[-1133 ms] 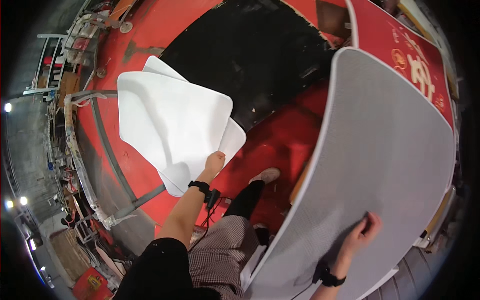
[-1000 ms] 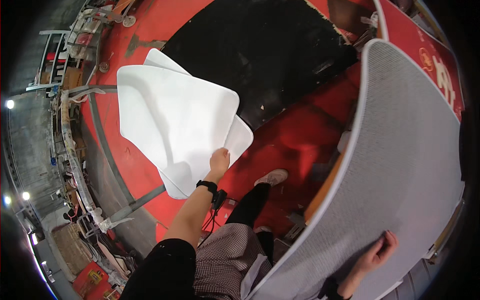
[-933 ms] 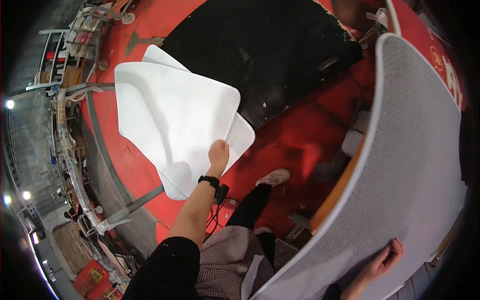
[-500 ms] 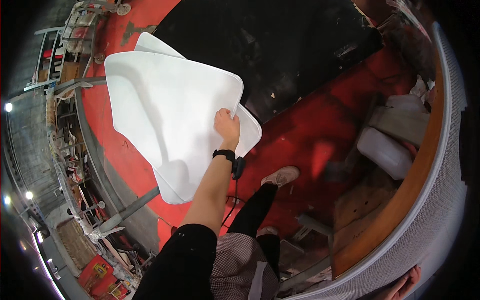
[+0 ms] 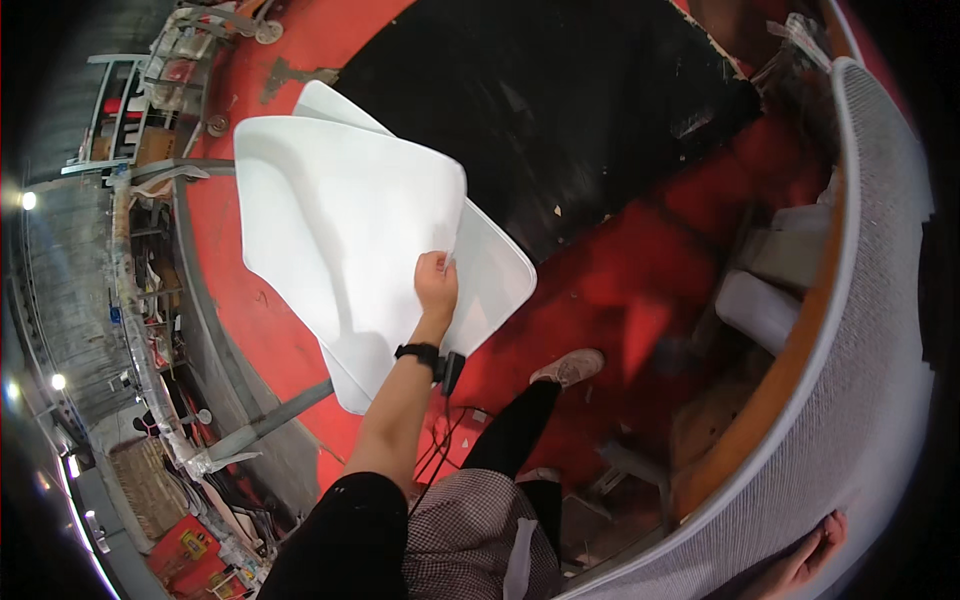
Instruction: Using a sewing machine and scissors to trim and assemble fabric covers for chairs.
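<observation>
Two thin white curved panels lie overlapped in front of me. My left hand (image 5: 436, 285) grips the near right edge of the upper white panel (image 5: 340, 210), fingers closed over its rim. The lower white panel (image 5: 495, 275) sticks out on the right and at the far corner. At the lower right my right hand (image 5: 815, 550) is against a large curved panel (image 5: 800, 440) with grey woven mesh and a pale rim. Its fingers are curled onto the mesh side; part of the hand is cut off by the dark picture edge.
A black sheet (image 5: 560, 110) lies beyond the white panels on the red floor (image 5: 640, 300). Metal racks (image 5: 150, 300) with clutter run along the left. White padded pieces (image 5: 760, 305) sit at the right, and a cable (image 5: 440, 450) hangs from my left wrist.
My left hand has drawn the upper white panel's near right edge left and toward me, baring more of the lower panel. The view has shifted slightly. My right hand stays at the mesh panel.
</observation>
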The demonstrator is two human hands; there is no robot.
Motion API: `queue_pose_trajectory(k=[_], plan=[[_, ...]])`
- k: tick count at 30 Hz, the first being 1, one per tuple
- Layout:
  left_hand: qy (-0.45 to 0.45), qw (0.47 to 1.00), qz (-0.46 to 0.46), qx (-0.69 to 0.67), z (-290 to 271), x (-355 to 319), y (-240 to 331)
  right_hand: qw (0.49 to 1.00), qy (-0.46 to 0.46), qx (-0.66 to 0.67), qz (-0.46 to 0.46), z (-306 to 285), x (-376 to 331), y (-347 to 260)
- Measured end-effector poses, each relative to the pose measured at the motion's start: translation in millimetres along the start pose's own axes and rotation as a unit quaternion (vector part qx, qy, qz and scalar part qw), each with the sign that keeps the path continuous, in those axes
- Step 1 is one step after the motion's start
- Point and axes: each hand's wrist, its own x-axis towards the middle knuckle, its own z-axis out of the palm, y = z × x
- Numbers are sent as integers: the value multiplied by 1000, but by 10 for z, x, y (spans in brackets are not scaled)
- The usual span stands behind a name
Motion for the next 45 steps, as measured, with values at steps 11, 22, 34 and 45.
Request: queue_pose_trajectory(k=[11,22,34,45], plan=[[-55,982,171,-63,-2598,125,2079,992,-39,123,-7,-28,25,120],[-359,809,95,-456,-3474,-523,2712,895,-287,339,-25,-628,-1502,-1357],[-310,773,456,-314,-3633,-2712,2490,745,-123,629,183,-353,-3690,-1597],[-422,703,395,-414,-3619,-2965,2173,683,-56,692,225,-221,-4188,-1159]])
